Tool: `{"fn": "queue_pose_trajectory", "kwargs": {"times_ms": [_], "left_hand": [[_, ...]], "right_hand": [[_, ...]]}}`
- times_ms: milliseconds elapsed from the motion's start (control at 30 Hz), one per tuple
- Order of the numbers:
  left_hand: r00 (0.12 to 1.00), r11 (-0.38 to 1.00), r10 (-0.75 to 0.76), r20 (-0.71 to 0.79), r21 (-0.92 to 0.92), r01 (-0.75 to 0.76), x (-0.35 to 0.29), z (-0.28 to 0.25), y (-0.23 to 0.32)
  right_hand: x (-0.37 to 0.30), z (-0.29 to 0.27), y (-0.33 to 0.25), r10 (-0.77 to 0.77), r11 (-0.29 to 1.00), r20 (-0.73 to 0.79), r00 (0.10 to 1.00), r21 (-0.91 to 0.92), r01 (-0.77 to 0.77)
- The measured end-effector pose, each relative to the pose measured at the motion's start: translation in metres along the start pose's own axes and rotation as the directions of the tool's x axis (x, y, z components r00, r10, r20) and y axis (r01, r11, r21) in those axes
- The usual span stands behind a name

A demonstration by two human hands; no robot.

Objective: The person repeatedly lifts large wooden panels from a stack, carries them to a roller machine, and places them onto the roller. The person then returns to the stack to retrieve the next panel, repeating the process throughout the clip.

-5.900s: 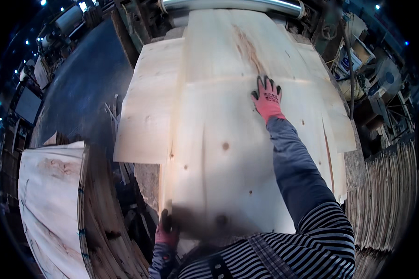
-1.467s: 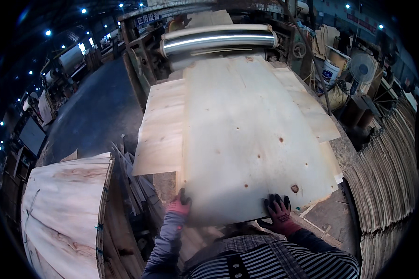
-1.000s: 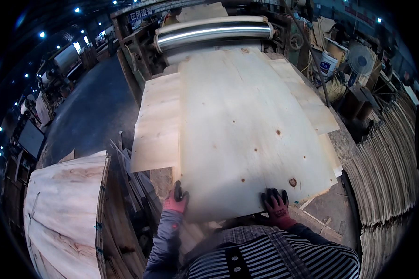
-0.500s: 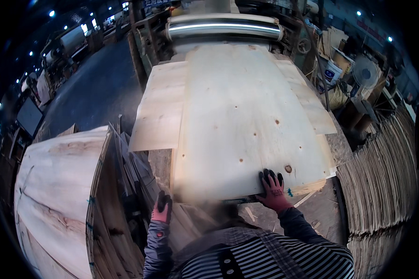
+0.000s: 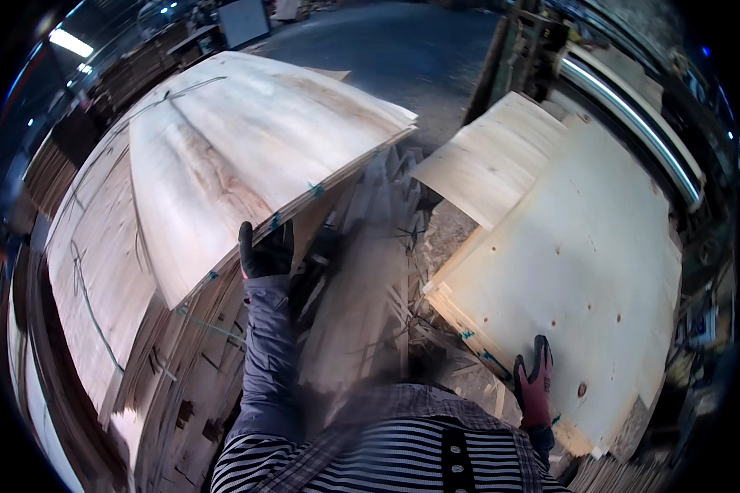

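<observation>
My left hand, in a black and red glove, grips the near edge of a large pale wood veneer sheet on the left stack. The thumb shows at the edge; the other fingers are partly hidden beneath it. This sheet has brown grain streaks and teal marks along its edge, and its near side stands raised above the pile. My right hand, in a like glove, rests with thumb and fingers apart on the near edge of the pale, knotted veneer stack. It holds nothing.
A roller machine with a shiny roller stands beyond the right stack. A smaller veneer piece juts out from that stack's left side. Wood scraps lie between the two piles. Tied veneer bundles stand at far left.
My view has turned left toward the left stack. My left hand has reached out and taken hold of the veneer sheet's edge there. My right hand stays at the right stack's near edge.
</observation>
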State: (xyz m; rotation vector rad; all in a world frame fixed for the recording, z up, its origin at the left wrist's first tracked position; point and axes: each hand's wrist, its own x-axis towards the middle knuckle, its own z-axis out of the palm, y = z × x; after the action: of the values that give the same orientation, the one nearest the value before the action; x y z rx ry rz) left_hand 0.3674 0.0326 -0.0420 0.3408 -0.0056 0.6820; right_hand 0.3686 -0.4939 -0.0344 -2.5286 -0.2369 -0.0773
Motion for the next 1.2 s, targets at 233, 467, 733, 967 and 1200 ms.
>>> {"fn": "queue_pose_trajectory", "kwargs": {"times_ms": [233, 467, 733, 967, 1200], "left_hand": [[0.866, 0.906, 0.422, -0.269, 0.087, -0.414, 0.051, -0.019, -0.008], [0.918, 0.923, 0.363, -0.162, -0.074, -0.378, 0.046, -0.015, -0.001], [0.853, 0.972, 0.198, -0.482, -0.018, -0.235, 0.009, 0.022, -0.014], [0.924, 0.213, 0.362, -0.123, 0.976, 0.047, -0.109, 0.103, 0.05], [0.659, -0.428, 0.752, -0.023, 0.744, 0.514, -0.092, 0.073, 0.185]], "right_hand": [[0.074, -0.013, -0.006, -0.132, 0.99, 0.097, 0.987, -0.031, 0.136], [0.161, -0.006, -0.043, -0.57, 0.821, 0.173, 0.803, 0.087, 0.564], [0.239, 0.045, -0.106, -0.736, 0.674, 0.226, 0.638, 0.342, 0.655], [0.249, 0.113, -0.208, -0.88, 0.474, 0.19, 0.435, 0.329, 0.817], [0.177, 0.168, -0.345, -0.948, 0.245, 0.235, 0.213, 0.115, 0.963]]}}
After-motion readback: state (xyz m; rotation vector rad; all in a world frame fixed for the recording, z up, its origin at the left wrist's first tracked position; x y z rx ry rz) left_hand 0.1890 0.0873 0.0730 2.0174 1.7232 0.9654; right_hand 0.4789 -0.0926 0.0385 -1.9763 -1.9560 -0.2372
